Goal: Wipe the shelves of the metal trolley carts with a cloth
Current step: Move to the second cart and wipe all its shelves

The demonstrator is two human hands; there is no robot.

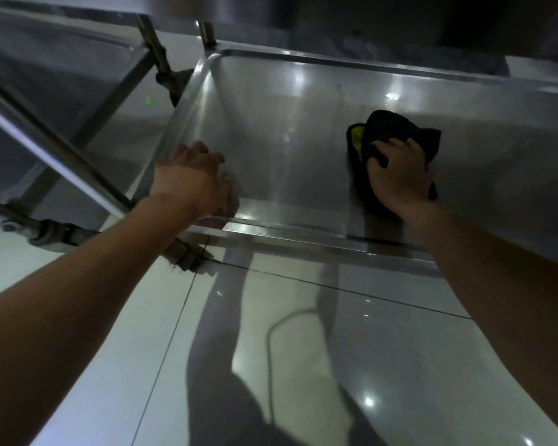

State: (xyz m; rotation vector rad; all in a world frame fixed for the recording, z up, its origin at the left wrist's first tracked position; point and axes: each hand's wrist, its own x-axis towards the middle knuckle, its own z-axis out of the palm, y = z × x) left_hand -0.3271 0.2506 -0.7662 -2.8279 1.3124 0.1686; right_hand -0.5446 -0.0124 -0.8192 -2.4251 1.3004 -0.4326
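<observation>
Cloth (397, 130) is partly covered by the right hand (398, 177), so its full shape can't be made out; only a sliver of yellow shows at its left side. Left hand (194, 178) fingertips drop behind the shelf (287, 123) corner rim, so can't tell how they grip. Shelf runs off the right edge; second trolley (62, 91) at left is cut by the frame, and the top bkgd is too dark and blurred to read.

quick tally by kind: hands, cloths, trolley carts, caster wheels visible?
Hands: 2, left hand gripping the shelf edge, right hand gripping the cloth
Cloths: 1, black cloth with a yellow patch
Trolley carts: 2, near cart, second cart to its left
Caster wheels: 3
Total: 8
</observation>
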